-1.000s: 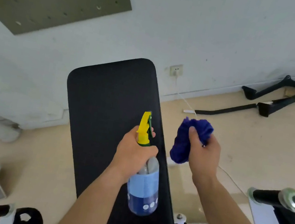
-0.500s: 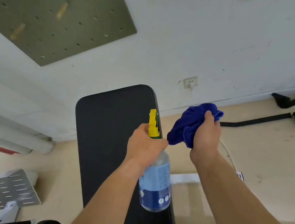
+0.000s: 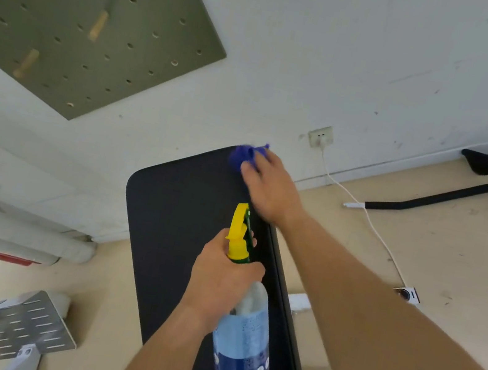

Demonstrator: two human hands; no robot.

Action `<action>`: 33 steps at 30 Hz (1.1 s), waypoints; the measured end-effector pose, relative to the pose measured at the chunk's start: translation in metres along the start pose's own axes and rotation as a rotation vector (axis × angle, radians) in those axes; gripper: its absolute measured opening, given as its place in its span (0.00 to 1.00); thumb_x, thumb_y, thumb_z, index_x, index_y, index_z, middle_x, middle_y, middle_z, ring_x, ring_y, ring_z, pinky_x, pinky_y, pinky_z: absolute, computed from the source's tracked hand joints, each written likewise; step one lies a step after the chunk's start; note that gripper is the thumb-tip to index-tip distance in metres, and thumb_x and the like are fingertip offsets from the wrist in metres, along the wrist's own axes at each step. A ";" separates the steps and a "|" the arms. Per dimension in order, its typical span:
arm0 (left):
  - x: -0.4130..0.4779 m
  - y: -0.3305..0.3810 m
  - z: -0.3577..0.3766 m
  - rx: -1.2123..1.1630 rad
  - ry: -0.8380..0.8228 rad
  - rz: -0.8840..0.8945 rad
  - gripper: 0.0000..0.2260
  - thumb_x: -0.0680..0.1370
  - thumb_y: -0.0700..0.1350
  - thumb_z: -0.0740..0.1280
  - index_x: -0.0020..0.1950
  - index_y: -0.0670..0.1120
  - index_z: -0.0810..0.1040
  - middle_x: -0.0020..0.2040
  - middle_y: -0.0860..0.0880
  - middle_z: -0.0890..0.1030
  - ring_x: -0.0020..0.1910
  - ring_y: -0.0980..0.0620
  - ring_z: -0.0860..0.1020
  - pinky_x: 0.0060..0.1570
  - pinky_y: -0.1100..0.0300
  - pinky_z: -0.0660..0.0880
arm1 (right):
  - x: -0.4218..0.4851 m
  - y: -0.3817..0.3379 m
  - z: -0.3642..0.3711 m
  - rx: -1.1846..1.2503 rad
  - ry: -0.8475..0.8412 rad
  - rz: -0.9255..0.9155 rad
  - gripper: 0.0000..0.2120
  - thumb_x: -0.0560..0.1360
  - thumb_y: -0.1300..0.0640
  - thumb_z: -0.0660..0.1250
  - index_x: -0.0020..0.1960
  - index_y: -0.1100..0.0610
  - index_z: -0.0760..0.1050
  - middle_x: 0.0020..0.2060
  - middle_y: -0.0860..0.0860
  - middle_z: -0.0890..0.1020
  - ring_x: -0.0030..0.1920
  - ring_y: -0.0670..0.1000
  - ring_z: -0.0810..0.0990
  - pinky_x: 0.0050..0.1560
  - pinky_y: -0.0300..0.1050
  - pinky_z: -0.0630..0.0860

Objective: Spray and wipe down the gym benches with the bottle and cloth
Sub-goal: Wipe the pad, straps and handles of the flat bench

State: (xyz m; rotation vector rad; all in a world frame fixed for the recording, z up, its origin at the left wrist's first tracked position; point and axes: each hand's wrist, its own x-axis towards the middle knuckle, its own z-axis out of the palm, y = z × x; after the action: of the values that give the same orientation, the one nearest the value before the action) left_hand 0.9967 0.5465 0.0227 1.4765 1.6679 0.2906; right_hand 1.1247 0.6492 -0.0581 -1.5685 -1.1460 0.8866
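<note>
At 6 o'clock in the view, nearest the camera, the left hand [image 3: 219,281] is gripping the neck of the spray bottle [image 3: 243,348], its fingers curled tight round the neck just under the yellow trigger head [image 3: 239,233]. The bottle's clear body with its blue label is hanging down toward 5 o'clock, above the right edge of the bench pad [image 3: 183,223], and the nozzle is pointing up the pad toward 12 o'clock.

The black pad is running from 6 o'clock up to the centre. At its far right corner, at about 12 o'clock from the bottle, the right hand [image 3: 268,186] is pressing the blue cloth [image 3: 242,157] onto the pad. Its fingers are lying together over the bunched cloth with the thumb closing in from the side; the hand is blurred, so finer detail is not showing.

On the floor at 8 o'clock, a slotted metal plate [image 3: 19,324] is lying left of the bench. At 3 o'clock a white cable [image 3: 370,220] is trailing across the floor from a wall socket [image 3: 320,137] at 1 o'clock, and black straps [image 3: 428,206] are lying at 2 o'clock. Farthest off, at 10 o'clock, a green pegboard [image 3: 86,20] with wooden pegs is hanging on the white wall.
</note>
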 end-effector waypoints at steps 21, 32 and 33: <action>0.007 -0.023 -0.022 0.039 0.010 0.093 0.16 0.64 0.44 0.73 0.49 0.57 0.80 0.43 0.45 0.84 0.45 0.40 0.83 0.48 0.40 0.81 | -0.039 0.022 0.018 -0.180 0.172 -0.048 0.22 0.81 0.53 0.62 0.75 0.50 0.69 0.65 0.55 0.77 0.60 0.57 0.78 0.60 0.49 0.75; -0.008 -0.057 0.005 0.107 -0.113 0.078 0.14 0.69 0.39 0.73 0.50 0.56 0.79 0.39 0.53 0.80 0.37 0.56 0.77 0.41 0.60 0.75 | -0.218 0.093 0.010 0.065 0.107 0.324 0.18 0.79 0.61 0.67 0.66 0.48 0.78 0.45 0.40 0.84 0.44 0.33 0.80 0.49 0.28 0.75; -0.012 -0.060 0.009 0.112 -0.129 0.069 0.13 0.70 0.40 0.73 0.50 0.55 0.78 0.38 0.53 0.79 0.37 0.56 0.76 0.41 0.60 0.75 | -0.218 0.093 -0.001 0.121 0.165 0.371 0.16 0.79 0.62 0.67 0.65 0.50 0.79 0.43 0.39 0.83 0.42 0.31 0.80 0.45 0.24 0.71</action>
State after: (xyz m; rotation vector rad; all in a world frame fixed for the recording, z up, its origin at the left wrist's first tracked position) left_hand 0.9611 0.5163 -0.0175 1.6035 1.5535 0.1375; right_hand 1.0856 0.4321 -0.1445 -1.7476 -0.6822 1.0237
